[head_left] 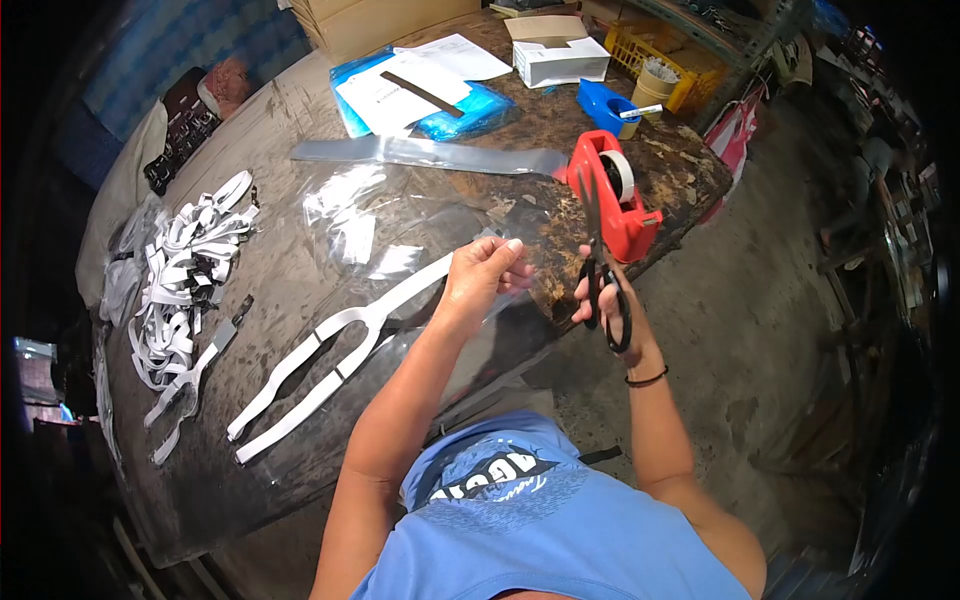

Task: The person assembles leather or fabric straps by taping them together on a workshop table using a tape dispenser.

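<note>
My left hand (478,282) is closed, thumb against fingers, on the upper end of a white Y-shaped elastic strap (374,312). The strap's two legs spread across the table toward the lower left, each with a dark band partway along. Exactly how the fingertips hold its end is hidden. In my right hand (638,338), off the table's right edge, is a pair of scissors (598,265) with black handles; the blades point up and away from me. Just beyond them stands a red tape dispenser (640,232) with a roll of tape.
A tangled heap of white straps (190,270) lies at the left of the worn table (250,150). Clear plastic film (420,225) and a long grey strip (430,155) lie across the middle. Papers (400,100), a white box (560,65) and a blue tape dispenser (605,103) are farther back.
</note>
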The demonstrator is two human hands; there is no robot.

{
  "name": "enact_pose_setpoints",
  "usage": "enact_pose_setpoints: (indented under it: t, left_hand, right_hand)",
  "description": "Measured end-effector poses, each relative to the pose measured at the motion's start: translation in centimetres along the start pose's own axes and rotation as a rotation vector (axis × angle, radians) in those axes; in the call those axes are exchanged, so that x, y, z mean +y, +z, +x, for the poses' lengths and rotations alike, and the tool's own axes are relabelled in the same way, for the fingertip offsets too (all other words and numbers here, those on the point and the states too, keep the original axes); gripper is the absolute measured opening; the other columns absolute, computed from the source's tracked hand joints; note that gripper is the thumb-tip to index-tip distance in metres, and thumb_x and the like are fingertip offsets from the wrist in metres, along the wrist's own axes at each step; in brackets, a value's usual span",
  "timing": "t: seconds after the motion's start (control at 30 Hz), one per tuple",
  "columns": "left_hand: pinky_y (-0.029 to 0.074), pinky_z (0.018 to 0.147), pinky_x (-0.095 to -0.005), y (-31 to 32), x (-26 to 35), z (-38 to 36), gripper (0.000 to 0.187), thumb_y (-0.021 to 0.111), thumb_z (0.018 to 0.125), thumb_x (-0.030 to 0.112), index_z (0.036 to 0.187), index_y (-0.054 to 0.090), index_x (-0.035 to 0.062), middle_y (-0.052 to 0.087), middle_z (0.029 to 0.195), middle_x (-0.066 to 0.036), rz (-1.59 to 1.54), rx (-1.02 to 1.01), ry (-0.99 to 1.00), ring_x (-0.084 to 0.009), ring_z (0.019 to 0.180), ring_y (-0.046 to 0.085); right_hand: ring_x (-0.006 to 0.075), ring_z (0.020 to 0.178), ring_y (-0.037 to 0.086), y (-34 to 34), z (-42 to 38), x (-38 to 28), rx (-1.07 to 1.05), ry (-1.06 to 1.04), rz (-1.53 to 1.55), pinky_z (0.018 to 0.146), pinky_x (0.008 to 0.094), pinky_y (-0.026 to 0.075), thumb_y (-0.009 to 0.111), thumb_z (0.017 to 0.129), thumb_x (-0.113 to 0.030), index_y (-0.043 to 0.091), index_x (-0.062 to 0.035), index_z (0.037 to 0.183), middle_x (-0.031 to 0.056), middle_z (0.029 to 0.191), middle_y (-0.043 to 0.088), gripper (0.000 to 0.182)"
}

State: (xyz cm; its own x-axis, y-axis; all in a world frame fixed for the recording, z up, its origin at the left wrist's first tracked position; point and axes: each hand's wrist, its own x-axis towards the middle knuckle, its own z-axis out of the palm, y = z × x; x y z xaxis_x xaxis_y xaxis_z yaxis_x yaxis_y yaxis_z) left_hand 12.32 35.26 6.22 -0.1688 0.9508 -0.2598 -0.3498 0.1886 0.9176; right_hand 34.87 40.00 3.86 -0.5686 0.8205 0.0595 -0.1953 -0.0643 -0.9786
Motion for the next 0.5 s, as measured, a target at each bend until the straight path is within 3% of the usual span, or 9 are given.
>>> enact_pose_setpoints:
  t: [0.1,0.17,0.3,0.5]
  left_hand:
    - [0.051,0.06,-0.0262,0.3,0.4,0.4,0.025,0.063,0.094,0.026,0.095,0.06,0.0014,0.067,0.08,-0.01,0.002,0.005,0.011,-0.0164,0.068,0.066]
    - [0.05,0.059,-0.0262,0.4,0.7,0.5,0.024,0.063,0.094,0.025,0.093,0.061,0.0012,0.067,0.078,-0.01,0.022,-0.011,0.023,-0.0165,0.067,0.066]
    - [0.05,0.059,-0.0261,1.1,1.2,-0.1,0.023,0.063,0.094,0.024,0.092,0.061,0.0012,0.067,0.077,-0.01,0.045,-0.002,0.013,-0.0166,0.067,0.067]
    - [0.05,0.059,-0.0258,1.4,1.4,0.0,0.023,0.064,0.094,0.025,0.092,0.061,0.0012,0.068,0.077,-0.011,0.08,-0.001,-0.002,-0.0172,0.066,0.067]
  right_hand:
    - [0.0076,0.073,0.052,0.2,-1.1,0.2,-0.008,0.122,0.112,0.063,0.0238,0.051,0.061,0.084,-0.066,0.035,-0.0014,0.144,0.0033,0.092,0.051,0.092]
    - [0.0078,0.074,0.051,0.4,-1.8,0.5,-0.068,0.171,-0.007,0.062,0.0233,0.051,0.06,0.083,-0.068,0.033,-0.002,0.145,0.0041,0.096,0.051,0.094]
    - [0.0073,0.073,0.051,0.4,-3.2,1.7,-0.1,0.231,0.085,0.058,0.0217,0.049,0.062,0.083,-0.066,0.032,-0.0039,0.146,0.0012,0.097,0.049,0.094]
    - [0.0079,0.077,0.053,1.2,-3.4,0.3,-0.048,0.27,-0.064,0.059,0.0217,0.046,0.065,0.081,-0.066,0.038,-0.008,0.143,0.0015,0.098,0.051,0.089]
